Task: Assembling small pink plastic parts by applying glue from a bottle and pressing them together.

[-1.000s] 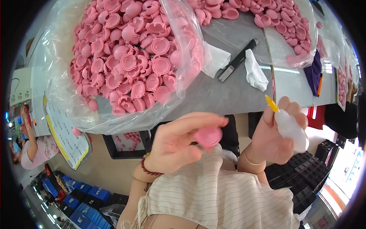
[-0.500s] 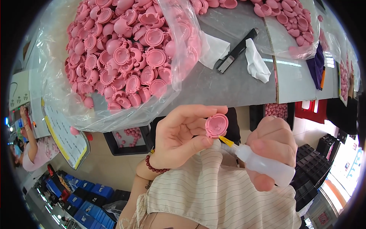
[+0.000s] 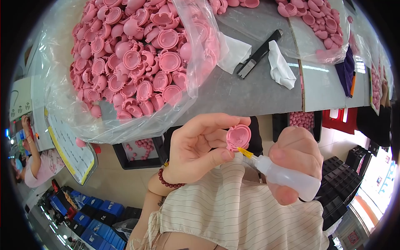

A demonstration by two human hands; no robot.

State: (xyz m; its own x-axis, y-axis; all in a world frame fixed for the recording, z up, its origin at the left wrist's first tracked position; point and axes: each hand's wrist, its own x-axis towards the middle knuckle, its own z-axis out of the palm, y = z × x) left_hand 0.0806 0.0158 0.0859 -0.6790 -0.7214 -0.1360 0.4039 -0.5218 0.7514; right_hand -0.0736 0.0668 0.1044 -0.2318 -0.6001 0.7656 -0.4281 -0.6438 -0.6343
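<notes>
Between the thumb and fingers of my left hand (image 3: pixel 199 143) is a small pink plastic cup-shaped part (image 3: pixel 238 136), its hollow side showing. My right hand (image 3: pixel 293 162) is wrapped round a translucent white squeeze bottle (image 3: pixel 291 179) with a yellow nozzle tip (image 3: pixel 245 153). That tip points left and meets the lower rim of the pink part, near my left thumb. Both hands are in front of my body, off the near edge of the table. Beyond them lies a clear plastic bag (image 3: pixel 191 83) heaped with similar pink parts (image 3: pixel 132 59).
On the grey table (image 3: pixel 250 100) lie a black cutter-like tool (image 3: pixel 260 54) and white tissues (image 3: pixel 281 68). More pink parts (image 3: pixel 321 21) are piled at the far right. Black trays (image 3: pixel 121 156) with pink pieces sit below the table. At the left, another person's arm (image 3: pixel 31 137) shows.
The bottle's yellow tip has shifted slightly up and left, onto the rim of the pink part. My left hand has barely moved and keeps its hold.
</notes>
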